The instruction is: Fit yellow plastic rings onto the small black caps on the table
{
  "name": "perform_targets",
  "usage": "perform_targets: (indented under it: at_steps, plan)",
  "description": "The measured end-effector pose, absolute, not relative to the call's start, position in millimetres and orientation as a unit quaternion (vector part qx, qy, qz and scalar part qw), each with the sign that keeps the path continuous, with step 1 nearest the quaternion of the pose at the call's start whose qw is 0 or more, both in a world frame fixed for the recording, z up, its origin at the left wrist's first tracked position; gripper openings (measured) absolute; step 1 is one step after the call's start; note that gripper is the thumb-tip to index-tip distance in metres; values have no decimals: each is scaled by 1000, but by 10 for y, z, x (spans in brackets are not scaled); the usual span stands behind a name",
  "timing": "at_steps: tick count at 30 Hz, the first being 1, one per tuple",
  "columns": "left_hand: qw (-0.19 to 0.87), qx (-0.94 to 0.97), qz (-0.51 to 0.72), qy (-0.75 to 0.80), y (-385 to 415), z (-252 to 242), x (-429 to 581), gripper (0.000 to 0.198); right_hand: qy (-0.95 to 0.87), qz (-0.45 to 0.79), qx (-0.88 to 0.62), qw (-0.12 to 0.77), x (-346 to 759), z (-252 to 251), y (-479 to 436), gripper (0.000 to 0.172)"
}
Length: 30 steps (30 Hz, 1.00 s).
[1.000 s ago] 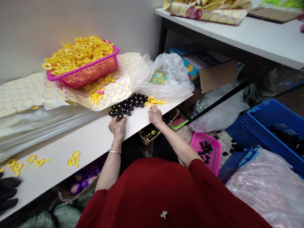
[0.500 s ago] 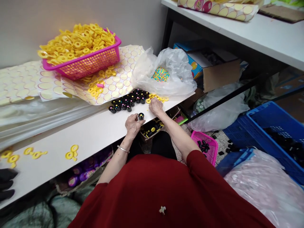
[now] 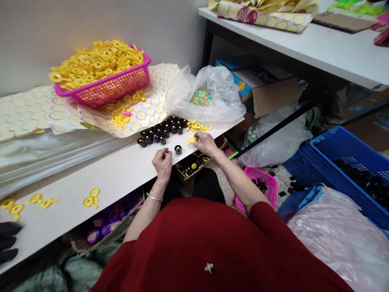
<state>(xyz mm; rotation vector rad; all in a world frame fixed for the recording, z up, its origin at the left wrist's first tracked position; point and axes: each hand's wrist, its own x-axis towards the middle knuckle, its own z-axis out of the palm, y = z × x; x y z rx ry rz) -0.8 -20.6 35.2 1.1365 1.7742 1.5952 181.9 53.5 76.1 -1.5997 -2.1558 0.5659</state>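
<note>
My right hand (image 3: 205,143) pinches a yellow plastic ring (image 3: 191,139) just above the white table. To its left, a small round black cup (image 3: 178,149) with a yellow bead on top stands upright near the table's front edge. My left hand (image 3: 162,164) rests beside that cup, apart from it, with its fingers curled together; whether anything is between them I cannot make out. Behind the hands stands a cluster of similar black cups (image 3: 162,140) topped with coloured beads. More yellow rings (image 3: 199,126) lie in a small pile beyond my right hand.
A pink basket (image 3: 105,92) heaped with yellow rings stands at the back left on sticker sheets (image 3: 156,107). A clear plastic bag (image 3: 219,107) holds small coloured beads. Below the table edge sits an open box of black and yellow parts (image 3: 191,166). Blue crates (image 3: 322,146) stand at right.
My left hand has let go of the black cup and drawn back to the left. My right hand has come away from the ring pile towards me, now holding a yellow ring.
</note>
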Motion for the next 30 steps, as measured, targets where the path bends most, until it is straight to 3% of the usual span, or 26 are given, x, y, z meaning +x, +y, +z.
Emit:
perform_targets:
  at_steps: [5, 9, 13, 17, 24, 30]
  plan:
    - [425, 367, 574, 596, -277, 640, 135, 31, -788, 269, -478, 279, 1727, 865, 58, 24]
    - [513, 337, 556, 560, -329, 741, 187, 25, -808, 287, -434, 276, 1658, 886, -169, 24]
    - [528, 306, 564, 556, -380, 712, 176, 21, -833, 265, -400, 277, 1625, 855, -225, 29]
    - [534, 300, 575, 543, -361, 688, 158, 23, -838, 257, -407, 256, 1569, 817, -155, 20]
    - [433, 264, 622, 597, -125, 620, 12, 18, -844, 176, -463, 206, 1409, 796, 151, 22]
    - [437, 269, 575, 637, -42, 540, -27, 15, -856, 147, -472, 153, 1308, 749, 237, 22]
